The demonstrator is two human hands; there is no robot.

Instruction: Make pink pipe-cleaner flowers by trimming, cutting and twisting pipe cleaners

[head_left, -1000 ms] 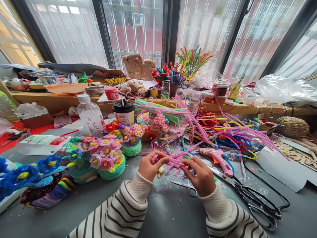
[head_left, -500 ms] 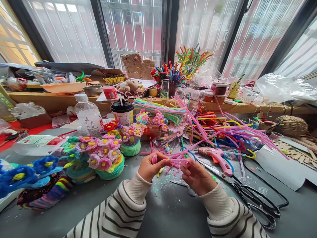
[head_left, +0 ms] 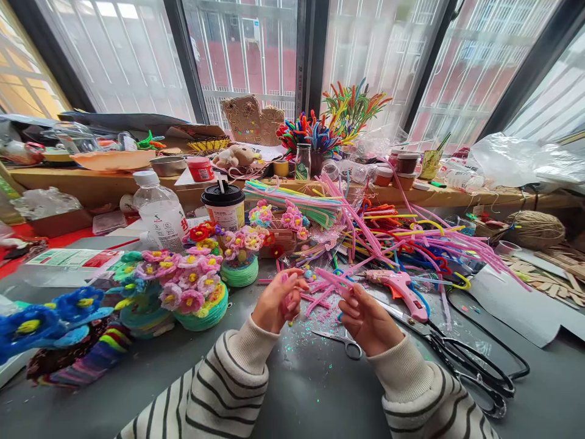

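Pink pipe cleaners (head_left: 333,278) are pinched between the thumb and fingers of my right hand (head_left: 368,320), their ends pointing left. My left hand (head_left: 280,302) is just to the left, apart from them, with its fingers curled in. A trace of pink shows at its fingers, but what it holds, if anything, is hidden. Cut pink pipe cleaner pieces (head_left: 317,303) lie on the grey table behind and between the hands. Small scissors (head_left: 340,339) rest near my right hand, among green glitter.
Pipe-cleaner flower pots (head_left: 201,311) stand at left, with a bottle (head_left: 159,213) and a lidded cup (head_left: 223,207) behind. Loose pipe cleaners (head_left: 411,244) are heaped at the back right. A pink glue gun (head_left: 402,289) and large black-handled scissors (head_left: 466,366) lie at right.
My left hand has let go of the pink pipe cleaners and drawn slightly away, its fingers curling. My right hand keeps them, now tilted up to the left.
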